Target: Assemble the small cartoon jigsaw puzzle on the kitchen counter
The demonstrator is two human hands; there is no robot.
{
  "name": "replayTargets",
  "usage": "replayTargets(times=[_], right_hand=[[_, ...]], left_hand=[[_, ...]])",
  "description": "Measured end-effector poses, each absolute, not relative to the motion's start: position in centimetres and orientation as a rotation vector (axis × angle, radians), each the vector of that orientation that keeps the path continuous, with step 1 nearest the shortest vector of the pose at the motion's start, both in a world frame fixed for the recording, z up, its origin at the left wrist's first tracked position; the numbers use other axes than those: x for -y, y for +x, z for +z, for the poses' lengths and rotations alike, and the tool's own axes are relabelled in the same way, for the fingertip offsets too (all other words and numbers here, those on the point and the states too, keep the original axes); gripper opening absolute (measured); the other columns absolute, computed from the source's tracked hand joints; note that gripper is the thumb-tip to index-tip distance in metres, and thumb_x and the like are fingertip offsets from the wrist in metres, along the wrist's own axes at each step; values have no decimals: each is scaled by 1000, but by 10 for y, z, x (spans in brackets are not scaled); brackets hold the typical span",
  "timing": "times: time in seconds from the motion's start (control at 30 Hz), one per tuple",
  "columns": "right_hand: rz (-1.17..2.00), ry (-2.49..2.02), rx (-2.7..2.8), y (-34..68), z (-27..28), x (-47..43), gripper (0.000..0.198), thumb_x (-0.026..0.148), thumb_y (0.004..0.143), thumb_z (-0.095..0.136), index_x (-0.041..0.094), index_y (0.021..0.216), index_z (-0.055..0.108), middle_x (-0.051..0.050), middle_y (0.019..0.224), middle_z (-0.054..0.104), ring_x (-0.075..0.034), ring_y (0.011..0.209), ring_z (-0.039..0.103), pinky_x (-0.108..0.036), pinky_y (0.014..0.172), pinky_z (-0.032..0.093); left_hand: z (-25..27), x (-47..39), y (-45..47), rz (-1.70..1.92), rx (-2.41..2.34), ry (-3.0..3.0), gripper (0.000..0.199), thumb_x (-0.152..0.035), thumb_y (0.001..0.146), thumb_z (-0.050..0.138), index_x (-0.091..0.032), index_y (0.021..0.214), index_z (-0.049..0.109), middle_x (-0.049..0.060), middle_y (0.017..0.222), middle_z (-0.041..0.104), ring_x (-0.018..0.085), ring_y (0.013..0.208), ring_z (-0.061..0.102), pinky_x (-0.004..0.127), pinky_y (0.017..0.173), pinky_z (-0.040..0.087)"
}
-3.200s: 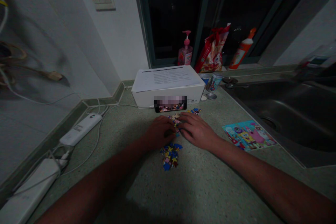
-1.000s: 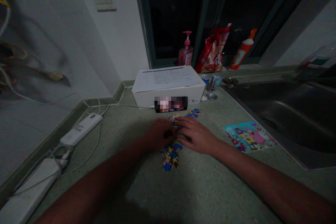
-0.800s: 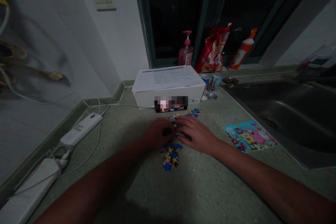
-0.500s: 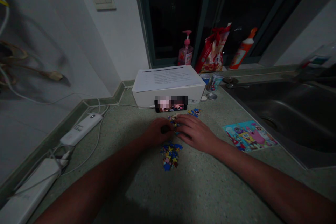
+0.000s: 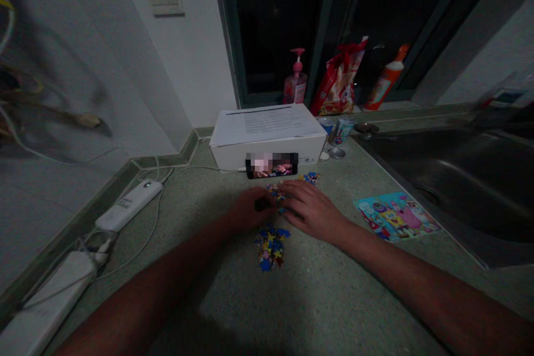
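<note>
Small, colourful jigsaw puzzle pieces (image 5: 275, 189) lie between my two hands on the counter. My left hand (image 5: 251, 210) is curled at their left side, thumb and fingers drawn together; whatever its fingertips hold is too small and dark to make out. From the right, my right hand (image 5: 312, 210) reaches in with fingers stretched and slightly apart, fingertips at the pieces. Nearer to me, below the hands, sits a cluster of blue and yellow puzzle pieces (image 5: 271, 247). Another small group of pieces (image 5: 309, 178) rests just beyond my right hand.
A phone (image 5: 272, 167) leans against a white box (image 5: 233, 157). At right, a cartoon picture card (image 5: 398, 216) lies beside the sink (image 5: 479, 178). Cans (image 5: 342, 130) stand behind. A power bank (image 5: 129, 206), power strip (image 5: 50, 295) and cables occupy the left side.
Almost nothing differs. The fingers of my left hand have shifted very slightly; my right hand stays nearly in place, and the puzzle clusters have not moved.
</note>
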State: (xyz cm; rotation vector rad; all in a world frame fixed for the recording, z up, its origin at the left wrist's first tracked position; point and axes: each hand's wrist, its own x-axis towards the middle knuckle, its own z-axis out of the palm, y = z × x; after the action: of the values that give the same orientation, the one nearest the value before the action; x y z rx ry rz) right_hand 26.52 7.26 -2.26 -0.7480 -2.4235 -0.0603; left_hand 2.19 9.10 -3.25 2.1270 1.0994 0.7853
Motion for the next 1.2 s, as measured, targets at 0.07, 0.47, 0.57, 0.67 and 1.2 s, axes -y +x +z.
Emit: replayTargets(times=[0.07,0.47,0.57,0.67,1.2], right_hand=[[-90,-743,2424,265,-23,-73,14,24,100,64,21,113,70,-13,135,69,-32,135,59,-58,111,54],[-164,-785,2317,269,-26,-76,20,27,100,67,21,118,70,-13,132,71,-33,133,62,-58,109,55],[-200,-817,2259,270,-24,-77,19,28,100,66,21,118,70,-13,132,71,-33,133,61,-58,108,55],[-237,-831,2208,271,-22,-77,17,27,100,65,22,115,71,-13,131,72,-33,132,62,-58,107,55],[-246,-849,2128,273,-21,-78,16,23,98,67,23,114,71,-13,132,71,-32,130,63,-58,107,54]], left_hand=[[-30,-90,22,771,-1113,2122,4,-20,83,71,-19,87,69,3,87,73,19,82,68,33,79,57],[-35,-94,19,946,-1135,2035,5,-22,87,66,-20,90,70,4,89,73,20,84,68,33,81,55],[-35,-95,17,1033,-1219,2039,4,-21,87,66,-20,88,70,3,88,73,20,87,68,35,86,54],[-35,-96,16,1134,-1255,2046,5,-21,87,64,-21,87,68,2,87,72,20,87,68,35,86,54],[-35,-97,16,1163,-1269,2040,5,-22,89,63,-22,88,68,2,88,72,21,87,68,35,86,54]])
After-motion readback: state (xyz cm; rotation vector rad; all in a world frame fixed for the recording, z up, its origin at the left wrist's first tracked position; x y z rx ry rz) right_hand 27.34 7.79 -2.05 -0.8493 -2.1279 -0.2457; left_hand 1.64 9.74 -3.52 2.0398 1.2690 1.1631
